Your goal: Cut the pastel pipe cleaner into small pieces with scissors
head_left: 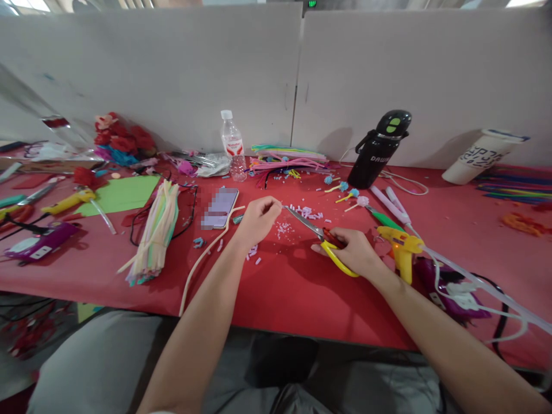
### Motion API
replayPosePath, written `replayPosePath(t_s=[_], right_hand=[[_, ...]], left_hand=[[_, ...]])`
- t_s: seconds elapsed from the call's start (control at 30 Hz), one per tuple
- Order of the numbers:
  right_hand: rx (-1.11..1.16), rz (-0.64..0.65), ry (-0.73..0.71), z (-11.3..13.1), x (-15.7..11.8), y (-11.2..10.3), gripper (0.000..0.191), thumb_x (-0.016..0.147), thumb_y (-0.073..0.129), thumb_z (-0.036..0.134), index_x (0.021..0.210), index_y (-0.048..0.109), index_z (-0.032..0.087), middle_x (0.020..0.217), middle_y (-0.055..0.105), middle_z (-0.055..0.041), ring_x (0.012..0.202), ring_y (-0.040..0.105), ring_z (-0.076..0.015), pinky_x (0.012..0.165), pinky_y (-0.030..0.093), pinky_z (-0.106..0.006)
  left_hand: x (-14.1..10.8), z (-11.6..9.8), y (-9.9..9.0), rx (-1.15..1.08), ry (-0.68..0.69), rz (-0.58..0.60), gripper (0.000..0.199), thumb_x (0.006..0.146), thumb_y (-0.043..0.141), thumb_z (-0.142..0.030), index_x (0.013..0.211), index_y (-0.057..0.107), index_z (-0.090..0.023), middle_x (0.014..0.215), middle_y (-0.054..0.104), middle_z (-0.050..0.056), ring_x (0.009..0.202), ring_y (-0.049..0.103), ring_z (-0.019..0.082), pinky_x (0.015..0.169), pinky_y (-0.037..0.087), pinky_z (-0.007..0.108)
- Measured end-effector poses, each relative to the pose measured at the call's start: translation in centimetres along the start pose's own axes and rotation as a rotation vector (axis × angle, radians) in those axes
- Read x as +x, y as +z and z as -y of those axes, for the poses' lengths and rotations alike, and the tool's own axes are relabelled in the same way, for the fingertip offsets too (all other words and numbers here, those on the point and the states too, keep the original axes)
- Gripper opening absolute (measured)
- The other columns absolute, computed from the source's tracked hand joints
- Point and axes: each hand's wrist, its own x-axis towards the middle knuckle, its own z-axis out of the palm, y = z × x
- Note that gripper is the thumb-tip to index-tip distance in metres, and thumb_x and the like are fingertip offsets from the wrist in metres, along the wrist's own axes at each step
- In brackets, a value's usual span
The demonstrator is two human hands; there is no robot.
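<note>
My left hand [261, 218] is over the middle of the table, thumb and fingers pinched together. What sits between those fingertips is too small to make out. A long cream pipe cleaner [202, 259] runs up from the table's front edge to the side of this hand; whether it is gripped is hidden. In my right hand [356, 250] are yellow-handled scissors [308, 224], their blade tips close to the left fingertips. Short lilac pipe cleaner pieces [306, 213] and pale fluff [284, 231] lie scattered around and below the blades.
Left of my arms lie a phone [219, 208] and a pipe cleaner bundle [155, 236]. A water bottle [233, 146] and black flask [379, 150] stand behind. Rightward are a yellow glue gun [401, 248], a pink straightener-like tool [391, 205] and a white cup [478, 158]. Small pompom flowers [344, 186] lie nearby.
</note>
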Motion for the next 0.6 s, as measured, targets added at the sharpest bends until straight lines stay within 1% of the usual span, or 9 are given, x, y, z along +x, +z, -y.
replayPosePath(t_s=[0.2, 0.4, 0.6], right_hand=[[-0.011, -0.002, -0.003, -0.1, -0.1, 0.0, 0.056, 0.065, 0.072, 0.060, 0.059, 0.034, 0.019, 0.056, 0.029, 0.0055, 0.054, 0.025, -0.0087, 0.046, 0.020, -0.023], [0.002, 0.009, -0.014, 0.0, 0.0, -0.1, 0.056, 0.065, 0.069, 0.065, 0.060, 0.038, 0.019, 0.057, 0.031, 0.0048, 0.054, 0.026, -0.0086, 0.045, 0.021, -0.022], [0.017, 0.024, -0.015, -0.2, 0.0, 0.0, 0.053, 0.067, 0.070, 0.061, 0.060, 0.038, 0.019, 0.058, 0.031, 0.0046, 0.055, 0.027, -0.0090, 0.046, 0.022, -0.022]], left_hand=[[0.0, -0.7, -0.3, 0.052, -0.020, -0.009, 0.020, 0.084, 0.046, -0.024, 0.066, 0.052, -0.017, 0.058, 0.047, -0.003, 0.054, 0.042, 0.009, 0.051, 0.030, 0.023], [-0.1, -1.1, -0.4, 0.085, -0.032, 0.000, 0.020, 0.084, 0.046, -0.024, 0.066, 0.051, -0.016, 0.057, 0.046, -0.004, 0.052, 0.040, 0.009, 0.050, 0.030, 0.022], [-0.2, -1.0, -0.3, 0.099, -0.030, -0.001, 0.022, 0.085, 0.046, -0.025, 0.065, 0.050, -0.016, 0.057, 0.046, -0.004, 0.053, 0.040, 0.009, 0.051, 0.030, 0.022]])
